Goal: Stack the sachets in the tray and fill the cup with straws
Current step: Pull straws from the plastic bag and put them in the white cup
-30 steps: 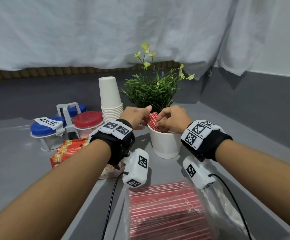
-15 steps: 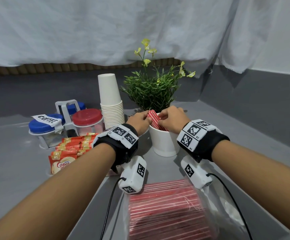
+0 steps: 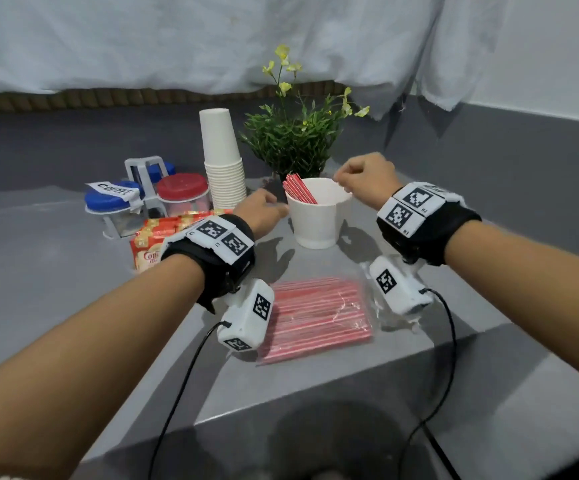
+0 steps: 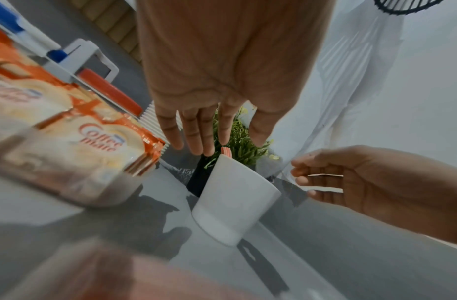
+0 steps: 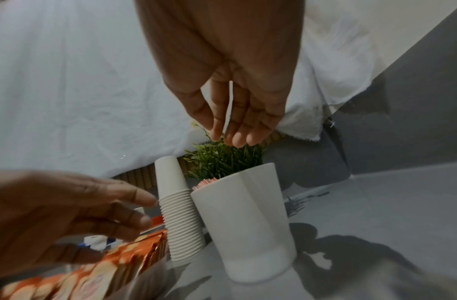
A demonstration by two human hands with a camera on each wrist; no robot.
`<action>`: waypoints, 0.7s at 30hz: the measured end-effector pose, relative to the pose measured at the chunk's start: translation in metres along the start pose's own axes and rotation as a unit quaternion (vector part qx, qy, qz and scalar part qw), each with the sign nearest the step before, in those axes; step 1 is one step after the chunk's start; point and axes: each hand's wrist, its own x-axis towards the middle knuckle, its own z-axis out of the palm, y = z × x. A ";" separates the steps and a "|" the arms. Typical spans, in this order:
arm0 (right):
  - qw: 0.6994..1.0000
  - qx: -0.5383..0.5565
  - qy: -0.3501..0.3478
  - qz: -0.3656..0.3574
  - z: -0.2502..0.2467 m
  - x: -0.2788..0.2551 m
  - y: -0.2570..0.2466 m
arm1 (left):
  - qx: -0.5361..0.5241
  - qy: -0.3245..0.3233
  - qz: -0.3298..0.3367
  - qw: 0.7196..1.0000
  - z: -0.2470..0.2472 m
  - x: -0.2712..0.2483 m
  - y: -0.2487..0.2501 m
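Cup [image 3: 316,216] upright mid-surface [image 3: 56,289], bare gap either side. Left hand [image 3: 260,211] just left of cup, fingers straight, holding nothing. Right hand [image 3: 367,178] above right rim, fingers loose, holding nothing. Straws [image 3: 300,190] inside lean up-left. Straw packet [image 3: 319,317] flat nearer, long axis left-right. Sachets [image 3: 163,233] left, half hidden by wrist; tray indistinct.

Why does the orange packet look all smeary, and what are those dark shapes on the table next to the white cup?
Left wrist view: the sachets sit very close to the lens, so they blur, and the straw pack at the bottom is a pink smear. Head view: the dark shapes by the cup are soft shadows of the hands. Right wrist view: the cup looks stretched by the wide lens.
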 end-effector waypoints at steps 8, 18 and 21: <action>0.997 0.016 -0.017 0.076 -0.012 -0.068 0.021 | -0.007 -0.038 -0.017 0.999 0.034 -0.067 -0.011; 0.961 0.032 -0.085 0.259 -0.001 -0.124 0.040 | 0.136 -0.063 -0.003 0.989 0.071 -0.116 -0.016; 0.945 0.069 -0.106 0.301 0.001 -0.132 0.040 | 0.143 -0.068 0.024 0.987 0.072 -0.128 -0.022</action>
